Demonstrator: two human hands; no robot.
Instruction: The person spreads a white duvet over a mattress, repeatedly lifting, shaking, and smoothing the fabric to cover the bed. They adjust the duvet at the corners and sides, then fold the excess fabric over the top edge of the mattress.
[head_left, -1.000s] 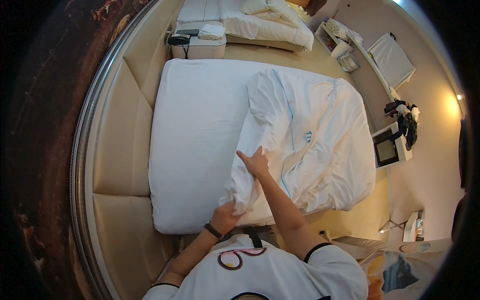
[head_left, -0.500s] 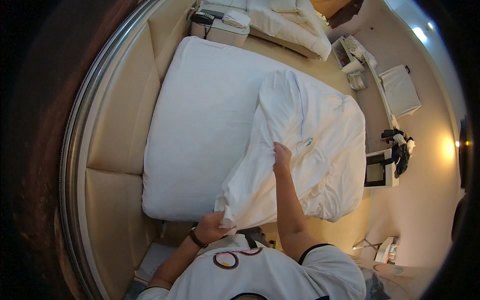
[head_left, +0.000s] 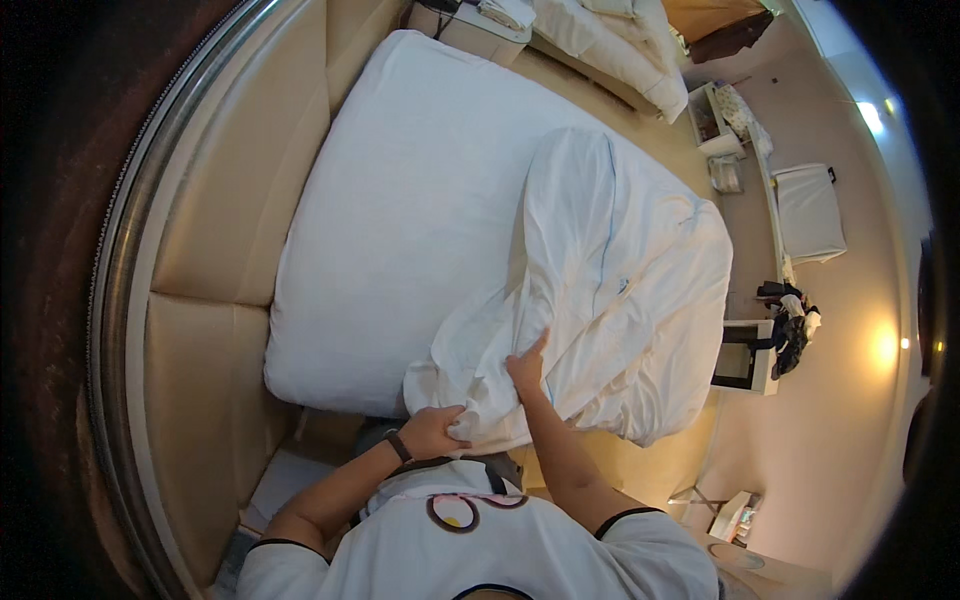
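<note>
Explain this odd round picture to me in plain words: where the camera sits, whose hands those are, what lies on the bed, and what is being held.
The picture comes from a wide fisheye camera worn on a person's head, looking down, so straight edges bend near the rim. No machine is at work: the two bare arms rising from the lower edge are the wearer's own. Below lies a bed with a white mattress, beside a padded beige headboard. A crumpled white duvet cover is spread over the right part of the bed. The left hand, with a dark band at the wrist, grips the cover's near edge. The right hand rests flat on the cloth, fingers spread. A second bed and a small television stand farther off.
</note>
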